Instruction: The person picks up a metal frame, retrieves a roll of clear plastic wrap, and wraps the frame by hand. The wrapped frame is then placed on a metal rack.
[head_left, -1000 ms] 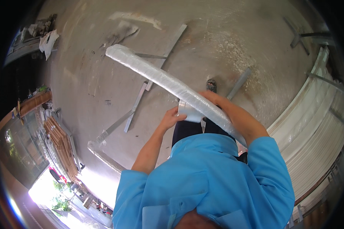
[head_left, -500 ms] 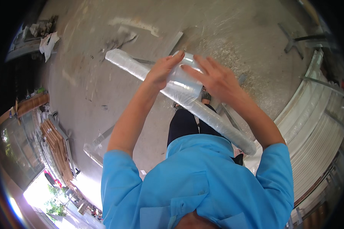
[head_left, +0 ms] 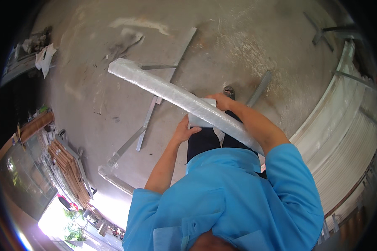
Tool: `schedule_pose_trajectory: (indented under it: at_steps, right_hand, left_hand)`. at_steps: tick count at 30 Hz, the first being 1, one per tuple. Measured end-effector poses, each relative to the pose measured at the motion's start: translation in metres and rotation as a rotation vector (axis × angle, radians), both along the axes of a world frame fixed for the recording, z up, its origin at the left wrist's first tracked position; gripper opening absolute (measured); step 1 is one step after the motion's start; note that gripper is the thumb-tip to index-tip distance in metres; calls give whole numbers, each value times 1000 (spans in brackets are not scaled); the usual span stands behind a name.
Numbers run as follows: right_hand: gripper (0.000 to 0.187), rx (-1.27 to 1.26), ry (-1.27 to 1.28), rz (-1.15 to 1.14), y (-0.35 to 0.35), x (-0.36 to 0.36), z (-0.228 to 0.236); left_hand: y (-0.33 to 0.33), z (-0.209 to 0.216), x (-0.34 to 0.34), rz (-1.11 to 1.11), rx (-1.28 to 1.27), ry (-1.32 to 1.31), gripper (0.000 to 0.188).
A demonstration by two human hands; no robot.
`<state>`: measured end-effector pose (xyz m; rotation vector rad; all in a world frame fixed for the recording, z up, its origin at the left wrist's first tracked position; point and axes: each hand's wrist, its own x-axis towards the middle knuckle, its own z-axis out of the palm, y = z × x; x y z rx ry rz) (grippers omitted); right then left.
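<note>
Here both hands, left hand (head_left: 183,130) and right hand (head_left: 220,101), seemingly clench the wrapped bundle (head_left: 171,94).

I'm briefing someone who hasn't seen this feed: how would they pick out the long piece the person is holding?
On the bare concrete floor, look above the blue shirt. The long plastic-wrapped bar slants up-left, held by the left hand and right hand. Unlike the flat metal strips, it's raised and wrapped.
</note>
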<state>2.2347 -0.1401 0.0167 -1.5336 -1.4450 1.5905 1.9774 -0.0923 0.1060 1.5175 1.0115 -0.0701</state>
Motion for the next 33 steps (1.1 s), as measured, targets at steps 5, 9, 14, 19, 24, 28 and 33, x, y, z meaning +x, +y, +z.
schedule_pose_trajectory:
  at_steps: [5,9,14,19,24,28,33]
  right_hand:
    - [60,-445,61,307,1,-4,22]
    - [93,-238,-132,101,18,40,117]
    - [87,292,-153,46,37,75,257]
    - [65,694,-657,203,49,36,296]
    - [53,695,-649,64,32,10,276]
    - [51,1029,-724,-127,25,4,271]
    - [49,956,-679,-265,45,30,263]
  left_hand:
    - [25,50,-40,-404,318,25,61]
    - [75,146,-35,-444,446,-84,54]
    - [101,183,60,169,-393,-162,39]
    - [89,195,84,268,-472,-196,28]
    - [85,199,79,321,-503,-252,28]
    - [81,213,73,289,-400,-267,30]
    - [92,192,54,405,-206,-526,31]
